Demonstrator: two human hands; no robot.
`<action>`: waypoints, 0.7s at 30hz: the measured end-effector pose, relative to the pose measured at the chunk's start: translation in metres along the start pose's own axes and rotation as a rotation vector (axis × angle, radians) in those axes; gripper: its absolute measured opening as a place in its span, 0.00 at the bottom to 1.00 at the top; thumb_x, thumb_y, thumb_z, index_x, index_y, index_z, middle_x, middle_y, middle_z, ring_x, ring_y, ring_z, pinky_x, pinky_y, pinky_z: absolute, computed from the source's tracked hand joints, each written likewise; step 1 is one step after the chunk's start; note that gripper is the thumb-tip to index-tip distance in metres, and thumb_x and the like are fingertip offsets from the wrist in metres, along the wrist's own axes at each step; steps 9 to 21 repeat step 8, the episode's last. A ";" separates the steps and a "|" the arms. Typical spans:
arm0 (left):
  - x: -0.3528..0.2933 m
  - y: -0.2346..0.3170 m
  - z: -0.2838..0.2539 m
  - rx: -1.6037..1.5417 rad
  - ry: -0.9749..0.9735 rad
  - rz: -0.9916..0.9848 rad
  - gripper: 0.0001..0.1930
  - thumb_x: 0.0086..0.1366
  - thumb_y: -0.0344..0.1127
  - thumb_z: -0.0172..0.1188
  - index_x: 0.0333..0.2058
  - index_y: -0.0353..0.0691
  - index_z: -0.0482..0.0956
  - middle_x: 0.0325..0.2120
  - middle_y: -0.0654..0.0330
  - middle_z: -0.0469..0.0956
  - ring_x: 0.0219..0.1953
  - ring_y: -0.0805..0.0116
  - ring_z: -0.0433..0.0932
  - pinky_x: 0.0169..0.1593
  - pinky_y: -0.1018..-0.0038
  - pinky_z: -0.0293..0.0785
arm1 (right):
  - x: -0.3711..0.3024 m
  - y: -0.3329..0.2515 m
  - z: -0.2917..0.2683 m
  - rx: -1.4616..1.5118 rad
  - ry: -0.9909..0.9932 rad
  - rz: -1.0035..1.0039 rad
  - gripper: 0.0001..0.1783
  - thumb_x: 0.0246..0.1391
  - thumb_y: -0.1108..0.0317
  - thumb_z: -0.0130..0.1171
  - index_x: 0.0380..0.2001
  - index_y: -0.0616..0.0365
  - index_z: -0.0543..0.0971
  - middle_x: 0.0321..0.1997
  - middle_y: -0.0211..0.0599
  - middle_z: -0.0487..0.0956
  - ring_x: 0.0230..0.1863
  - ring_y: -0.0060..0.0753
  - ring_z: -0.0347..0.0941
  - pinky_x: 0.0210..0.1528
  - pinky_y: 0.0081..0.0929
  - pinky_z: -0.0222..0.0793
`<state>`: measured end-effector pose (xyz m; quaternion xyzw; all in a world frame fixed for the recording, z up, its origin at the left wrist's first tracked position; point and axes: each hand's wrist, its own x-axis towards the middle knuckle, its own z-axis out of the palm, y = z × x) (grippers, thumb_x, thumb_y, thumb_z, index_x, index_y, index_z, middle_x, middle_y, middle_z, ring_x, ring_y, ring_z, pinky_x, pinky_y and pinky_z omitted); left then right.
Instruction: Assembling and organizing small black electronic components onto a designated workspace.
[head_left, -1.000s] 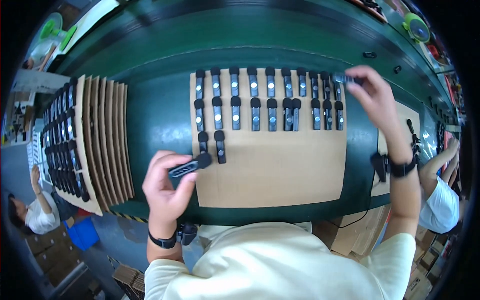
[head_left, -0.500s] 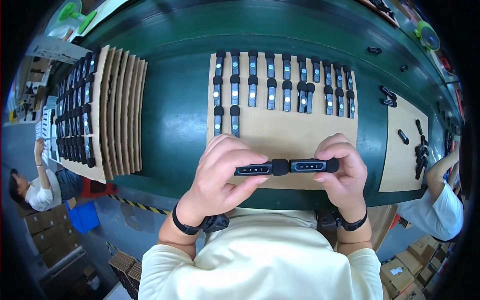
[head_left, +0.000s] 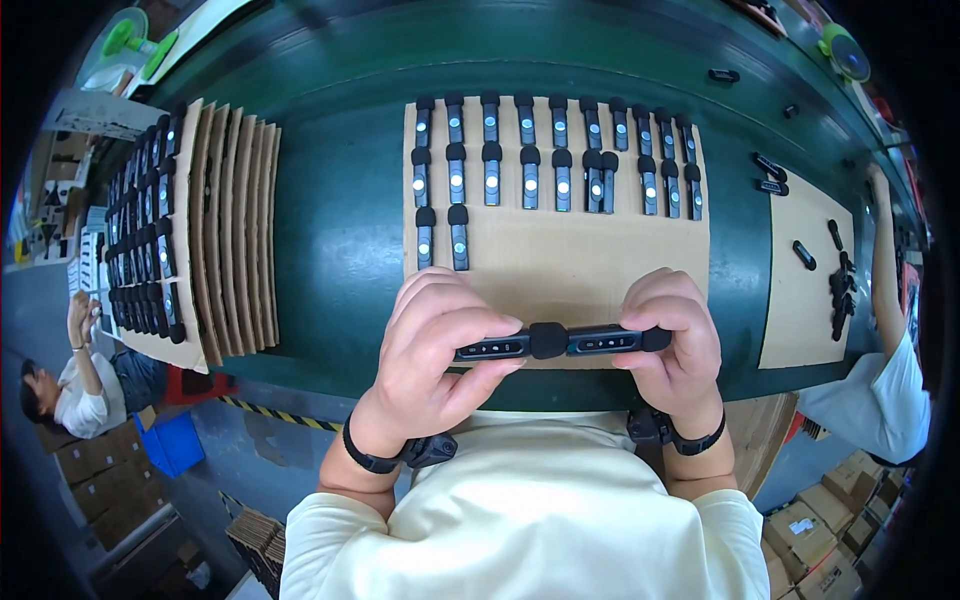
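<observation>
Just above the near edge of the cardboard sheet (head_left: 590,255), both hands hold small black clip-on wireless microphones with foam tips. My left hand (head_left: 428,350) pinches one microphone (head_left: 492,348) between thumb and fingers, foam toward the right. In my right hand (head_left: 678,335) is a second microphone (head_left: 603,341), gripped around its foam end. The left one's foam tip meets the right one's bare end; the two lie nearly in line, small markings facing up. Beyond them, rows of like microphones (head_left: 531,180) lie on the sheet, foam ends away from me.
On the left stand several upright cardboard sheets (head_left: 240,240), the outermost bearing more microphones (head_left: 165,245). Another sheet (head_left: 800,310) at the right has a loose heap of microphones (head_left: 840,305). Co-workers sit at both sides; one's arm (head_left: 885,260) reaches over the green table (head_left: 345,220).
Both hands have shifted slightly left, and the microphones have come together, end to end. The co-worker's arm at right now stretches farther over the table. The whole view has shifted a little.
</observation>
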<state>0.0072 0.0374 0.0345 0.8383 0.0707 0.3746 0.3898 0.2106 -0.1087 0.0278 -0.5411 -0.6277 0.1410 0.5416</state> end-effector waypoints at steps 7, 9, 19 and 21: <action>0.001 -0.001 0.003 0.017 0.006 0.000 0.16 0.52 0.33 0.71 0.39 0.39 0.78 0.32 0.58 0.77 0.33 0.57 0.73 0.45 0.60 0.70 | 0.001 -0.002 -0.002 -0.014 -0.024 -0.006 0.19 0.49 0.64 0.70 0.41 0.57 0.73 0.35 0.37 0.73 0.34 0.34 0.71 0.37 0.27 0.68; 0.000 -0.001 0.003 0.019 -0.007 -0.005 0.16 0.52 0.33 0.71 0.39 0.39 0.78 0.33 0.57 0.77 0.34 0.57 0.73 0.45 0.60 0.70 | 0.001 -0.002 -0.003 -0.002 -0.038 -0.010 0.21 0.46 0.67 0.71 0.42 0.58 0.74 0.37 0.38 0.75 0.36 0.36 0.72 0.37 0.29 0.69; 0.000 -0.001 0.003 0.019 -0.007 -0.005 0.16 0.52 0.33 0.71 0.39 0.39 0.78 0.33 0.57 0.77 0.34 0.57 0.73 0.45 0.60 0.70 | 0.001 -0.002 -0.003 -0.002 -0.038 -0.010 0.21 0.46 0.67 0.71 0.42 0.58 0.74 0.37 0.38 0.75 0.36 0.36 0.72 0.37 0.29 0.69; 0.000 -0.001 0.003 0.019 -0.007 -0.005 0.16 0.52 0.33 0.71 0.39 0.39 0.78 0.33 0.57 0.77 0.34 0.57 0.73 0.45 0.60 0.70 | 0.001 -0.002 -0.003 -0.002 -0.038 -0.010 0.21 0.46 0.67 0.71 0.42 0.58 0.74 0.37 0.38 0.75 0.36 0.36 0.72 0.37 0.29 0.69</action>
